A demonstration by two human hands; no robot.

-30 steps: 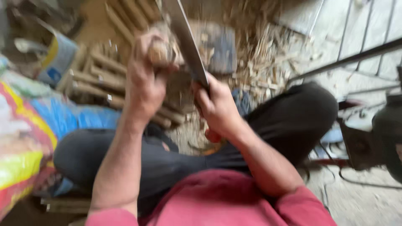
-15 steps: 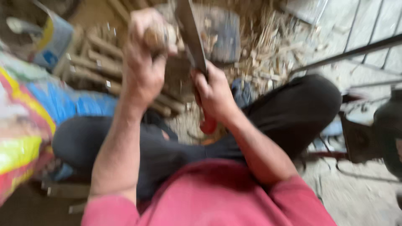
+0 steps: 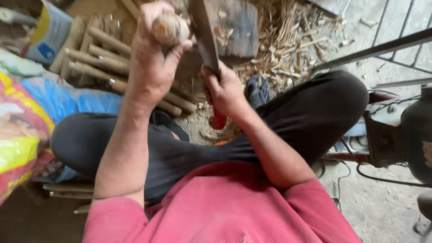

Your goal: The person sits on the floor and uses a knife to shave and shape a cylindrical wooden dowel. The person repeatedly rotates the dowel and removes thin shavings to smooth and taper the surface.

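Note:
My left hand [image 3: 153, 58] grips a round wooden stick [image 3: 168, 28] by its end, held upright over a dark wooden chopping block [image 3: 234, 27]. My right hand [image 3: 225, 92] holds a cleaver-like knife with a red handle [image 3: 218, 120]; its broad blade [image 3: 203, 31] rises next to the stick, close to or touching it. I sit cross-legged on the ground in dark trousers [image 3: 310, 112] and a red shirt.
A pile of similar wooden sticks [image 3: 99, 58] lies at the left behind my knee. Wood shavings [image 3: 283, 49] cover the ground past the block. Colourful sacks [image 3: 27, 126] sit at the far left. A metal bar [image 3: 373, 49] and a dark machine [image 3: 405, 130] stand at the right.
My view has shifted slightly; both hands stay on the stick and knife, with the blade still beside the stick's top.

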